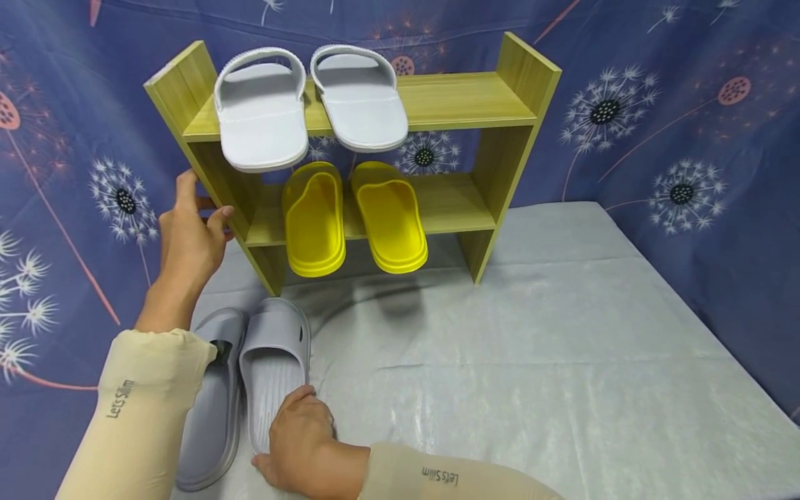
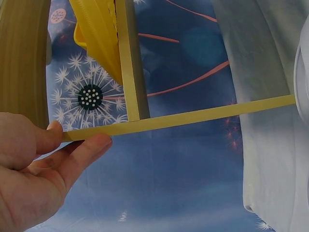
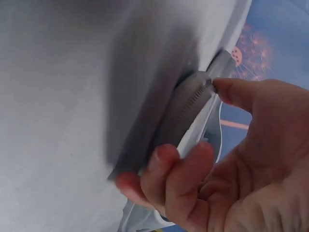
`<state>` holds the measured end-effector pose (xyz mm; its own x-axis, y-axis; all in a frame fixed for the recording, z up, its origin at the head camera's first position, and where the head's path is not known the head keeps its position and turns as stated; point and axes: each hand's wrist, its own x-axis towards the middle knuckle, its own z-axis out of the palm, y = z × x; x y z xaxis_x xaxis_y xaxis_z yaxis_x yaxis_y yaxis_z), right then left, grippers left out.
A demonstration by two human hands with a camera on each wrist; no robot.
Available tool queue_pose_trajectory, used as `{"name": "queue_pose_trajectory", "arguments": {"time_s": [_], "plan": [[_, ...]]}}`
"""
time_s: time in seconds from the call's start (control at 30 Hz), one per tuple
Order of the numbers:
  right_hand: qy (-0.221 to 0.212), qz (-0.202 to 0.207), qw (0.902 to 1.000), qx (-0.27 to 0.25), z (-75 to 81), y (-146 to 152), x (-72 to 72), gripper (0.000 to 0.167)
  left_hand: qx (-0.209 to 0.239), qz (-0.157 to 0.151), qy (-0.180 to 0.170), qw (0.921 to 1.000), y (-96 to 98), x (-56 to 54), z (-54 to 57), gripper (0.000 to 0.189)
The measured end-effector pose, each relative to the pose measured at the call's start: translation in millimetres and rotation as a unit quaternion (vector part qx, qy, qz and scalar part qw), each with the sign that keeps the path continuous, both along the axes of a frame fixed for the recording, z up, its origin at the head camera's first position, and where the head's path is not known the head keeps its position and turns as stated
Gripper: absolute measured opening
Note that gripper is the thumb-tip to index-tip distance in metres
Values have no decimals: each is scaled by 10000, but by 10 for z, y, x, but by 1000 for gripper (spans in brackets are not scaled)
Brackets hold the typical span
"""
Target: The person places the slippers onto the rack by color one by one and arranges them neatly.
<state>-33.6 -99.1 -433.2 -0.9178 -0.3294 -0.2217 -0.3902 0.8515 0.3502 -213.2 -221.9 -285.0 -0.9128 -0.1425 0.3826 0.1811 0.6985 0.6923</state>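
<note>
My left hand [image 1: 192, 239] pinches the left side panel of a small wooden shoe rack [image 1: 459, 97]. In the left wrist view the thumb and fingers meet across the panel's thin edge [image 2: 183, 117]. Low in the head view, my right hand [image 1: 304, 441] grips the heel end of a grey slipper [image 1: 273, 333], which lies on the floor covering. Up close in the right wrist view, fingertips [image 3: 161, 159] are on one side of the slipper and the thumb is at its heel. The other grey slipper [image 1: 207, 423] lies just left of it, partly hidden by my left sleeve.
Two white slippers [image 1: 264, 132] [image 1: 365, 111] sit on the rack's upper shelf, toes inward and soles overhanging the front. Two yellow slippers [image 1: 315, 226] [image 1: 394, 226] stand on the lower shelf. Blue dandelion-patterned cloth [image 1: 675, 125] hangs behind and beside the pale grey floor covering [image 1: 562, 333].
</note>
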Motion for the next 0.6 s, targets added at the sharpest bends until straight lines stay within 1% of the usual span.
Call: {"name": "queue_pose_trajectory", "arguments": {"time_s": [0.1,0.13,0.3,0.37,0.57,0.6], "plan": [[-151,-151,9998,-33,20,19,-24,105,14,-16,48,10000,6,3,6,52],[-254,-167,9995,-71,22,27,-33,105,11,-18,53,10000,6,2,1,52],[-491,-209,9984,-167,5,66,-80,105,10,-28,61,10000,1,-2,-14,52],[-407,-194,9986,-277,-6,84,-95,105,6,-28,61,10000,0,-3,-13,52],[-228,-244,9946,-988,-46,132,-141,105,-1,-29,107,9999,6,-8,-5,52],[-221,-238,9943,-1014,-53,131,-142,105,-1,-38,100,9999,7,-8,-4,52]]}}
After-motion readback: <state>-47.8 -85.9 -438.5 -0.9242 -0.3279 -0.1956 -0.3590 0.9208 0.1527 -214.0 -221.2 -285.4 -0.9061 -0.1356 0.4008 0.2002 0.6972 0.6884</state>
